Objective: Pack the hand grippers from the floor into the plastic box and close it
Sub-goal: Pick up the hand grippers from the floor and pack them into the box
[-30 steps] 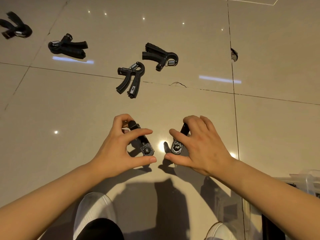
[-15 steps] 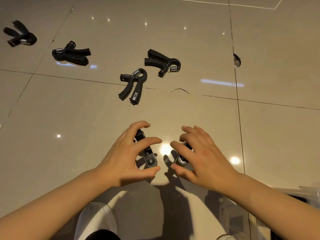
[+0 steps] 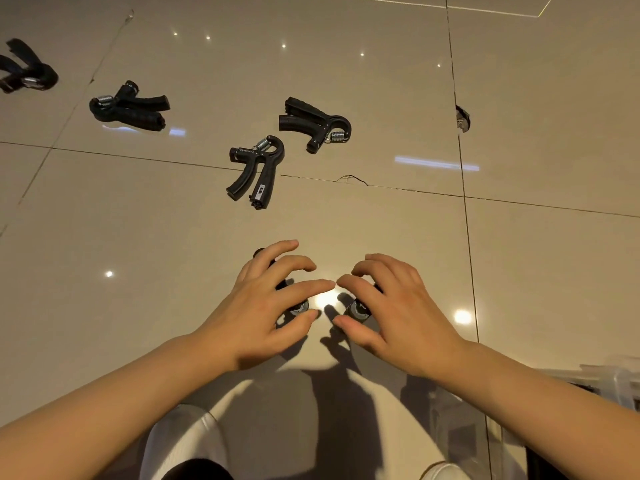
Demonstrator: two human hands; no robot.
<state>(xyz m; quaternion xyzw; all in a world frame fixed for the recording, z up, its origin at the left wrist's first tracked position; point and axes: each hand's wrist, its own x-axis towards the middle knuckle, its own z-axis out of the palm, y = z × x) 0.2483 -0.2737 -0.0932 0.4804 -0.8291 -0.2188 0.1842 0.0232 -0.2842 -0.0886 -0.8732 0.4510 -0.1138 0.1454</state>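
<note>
Left hand: my left hand [image 3: 256,313] is over a black hand gripper [image 3: 298,308] on the floor tile [image 3: 138,271], fingers curled round it, thumb under the dial end. Looks like a grip, mostly hidden by the fingers.
Right hand: my right hand [image 3: 398,317] is the same on a second black hand gripper [image 3: 358,310], fingers curled over it, thumb near the dial. Contact under the palm is hidden.
Lift state: can't tell if either one is off the floor; shadows sit right under them.
Remaining grippers: four more lie apart further out: one nearest [image 3: 256,171], one behind it to the right [image 3: 315,124], one to the left [image 3: 130,109], one at the far left edge [image 3: 27,72], partly cut off.
Plastic box: clear plastic box [image 3: 613,379] at lower right, beside my right forearm. Only a corner shows, so lid state is unknown.
Stage: early, I'd say; nothing seen in the box.
Risk 1: the holds are near the dial end, so a long handle may swing and slip on the lift.
Risk 2: a dropped gripper on the glossy tile would probably skid away.
Risk 3: the box is nearly out of sight, so I could clip its rim carrying two at once.
Risk 4: splayed handles may stack badly and block the lid.
Other: small dark scrap [image 3: 462,118] on the tile seam at right, unclear what it is.
</note>
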